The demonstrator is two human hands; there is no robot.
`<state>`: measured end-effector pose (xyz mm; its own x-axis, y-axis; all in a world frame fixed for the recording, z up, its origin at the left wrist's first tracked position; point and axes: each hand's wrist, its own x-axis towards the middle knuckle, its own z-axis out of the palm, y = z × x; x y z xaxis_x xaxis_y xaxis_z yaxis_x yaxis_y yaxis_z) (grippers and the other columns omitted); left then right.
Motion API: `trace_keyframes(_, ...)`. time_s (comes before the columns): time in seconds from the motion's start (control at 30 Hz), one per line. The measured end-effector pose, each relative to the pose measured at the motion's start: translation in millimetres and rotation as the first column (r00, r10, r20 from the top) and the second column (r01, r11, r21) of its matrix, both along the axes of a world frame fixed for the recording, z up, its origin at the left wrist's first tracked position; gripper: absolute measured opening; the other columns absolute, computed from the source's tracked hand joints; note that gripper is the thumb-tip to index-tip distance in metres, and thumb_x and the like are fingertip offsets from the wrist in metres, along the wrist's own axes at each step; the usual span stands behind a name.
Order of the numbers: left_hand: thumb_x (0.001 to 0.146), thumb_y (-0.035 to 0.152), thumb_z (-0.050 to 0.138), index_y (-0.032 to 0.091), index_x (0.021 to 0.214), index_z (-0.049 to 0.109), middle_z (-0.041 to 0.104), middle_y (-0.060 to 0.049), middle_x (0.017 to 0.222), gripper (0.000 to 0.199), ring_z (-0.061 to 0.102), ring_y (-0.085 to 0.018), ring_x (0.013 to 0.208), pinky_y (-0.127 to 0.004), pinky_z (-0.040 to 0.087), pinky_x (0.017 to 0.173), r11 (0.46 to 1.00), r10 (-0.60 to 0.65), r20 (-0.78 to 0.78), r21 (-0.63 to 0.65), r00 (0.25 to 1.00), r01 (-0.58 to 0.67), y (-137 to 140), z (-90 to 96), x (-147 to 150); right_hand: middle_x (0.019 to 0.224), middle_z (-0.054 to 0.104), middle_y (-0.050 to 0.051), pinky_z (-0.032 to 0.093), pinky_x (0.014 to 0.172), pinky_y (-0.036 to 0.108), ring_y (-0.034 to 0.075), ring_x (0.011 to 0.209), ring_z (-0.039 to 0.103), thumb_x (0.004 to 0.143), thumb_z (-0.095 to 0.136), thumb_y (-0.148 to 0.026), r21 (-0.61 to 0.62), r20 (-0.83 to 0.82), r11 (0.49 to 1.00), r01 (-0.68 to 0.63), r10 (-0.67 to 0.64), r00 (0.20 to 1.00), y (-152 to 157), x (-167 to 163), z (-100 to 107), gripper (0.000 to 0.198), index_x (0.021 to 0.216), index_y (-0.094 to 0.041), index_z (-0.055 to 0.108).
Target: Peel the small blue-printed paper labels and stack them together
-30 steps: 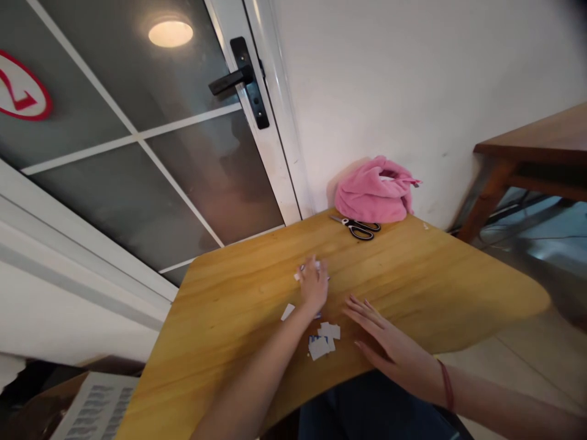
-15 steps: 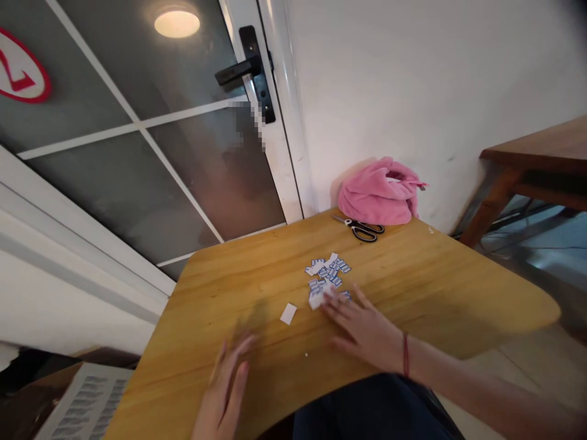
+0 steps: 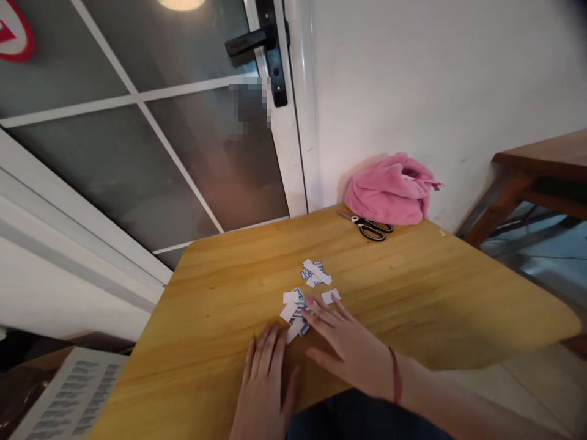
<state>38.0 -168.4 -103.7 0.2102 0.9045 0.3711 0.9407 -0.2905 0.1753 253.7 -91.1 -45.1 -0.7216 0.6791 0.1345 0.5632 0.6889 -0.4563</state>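
Observation:
Several small paper slips (image 3: 290, 310), white with some blue-printed faces, lie in a loose pile near the table's front edge. My right hand (image 3: 345, 342), a red string round its wrist, lies open with spread fingers; its fingertips touch the right side of this pile. My left hand (image 3: 266, 373) rests open and flat on the wood, fingertips at the pile's lower left. Just behind is a second cluster of slips (image 3: 317, 272). A single white slip (image 3: 331, 296) lies by my right fingertips. Some slips are partly hidden under my right fingers.
The wooden table (image 3: 206, 305) stands against a glazed door and a white wall. Black-handled scissors (image 3: 372, 228) lie at its back edge beside a pink plush bag (image 3: 389, 190). A box with printed sides (image 3: 73, 391) is at lower left, another wooden table (image 3: 541, 156) at right.
My left hand has moved right and forward to the slips. The near slips have shifted left and towards me, apart from the back cluster. The view has tilted slightly.

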Motion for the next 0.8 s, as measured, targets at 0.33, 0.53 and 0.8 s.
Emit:
trace_keyframes(0.33,0.09,0.042,0.039,0.026,0.144,-0.017,0.008,-0.006,0.154,0.079,0.014,-0.036,0.139,-0.065,0.022,0.109,0.99,0.104,0.255,-0.122,0.961,-0.075,39,5.7,115,0.127,0.057,0.001,0.035,0.109,0.047,0.02,0.121,0.05,0.093,0.037,-0.032,0.003,-0.201,0.959,0.283,-0.276,0.94,-18,57,-9,0.039,0.129,-0.032,0.051)
trace_keyframes(0.53,0.092,0.027,0.034,0.012,0.147,0.014,0.013,-0.01,0.153,0.061,0.008,-0.027,0.141,-0.049,0.027,0.113,0.952,-0.085,0.315,-0.254,0.945,0.171,42,39.9,158,0.124,0.058,0.007,0.046,0.099,0.046,0.024,0.116,0.054,0.092,0.034,-0.043,0.045,-0.144,0.815,0.577,-0.567,0.811,-4,112,-4,0.044,0.127,-0.025,0.053)
trace_keyframes(0.8,0.09,0.016,0.036,0.021,0.137,0.039,0.043,-0.006,0.142,0.047,0.034,-0.022,0.134,-0.045,0.041,0.105,0.988,-0.054,0.25,-0.126,0.967,0.088,20,42.1,81,0.146,0.031,0.011,0.014,0.109,0.061,0.031,0.137,0.022,0.092,0.034,-0.042,0.235,0.037,0.81,0.537,-0.56,0.828,11,63,-46,0.056,0.139,-0.012,0.038)
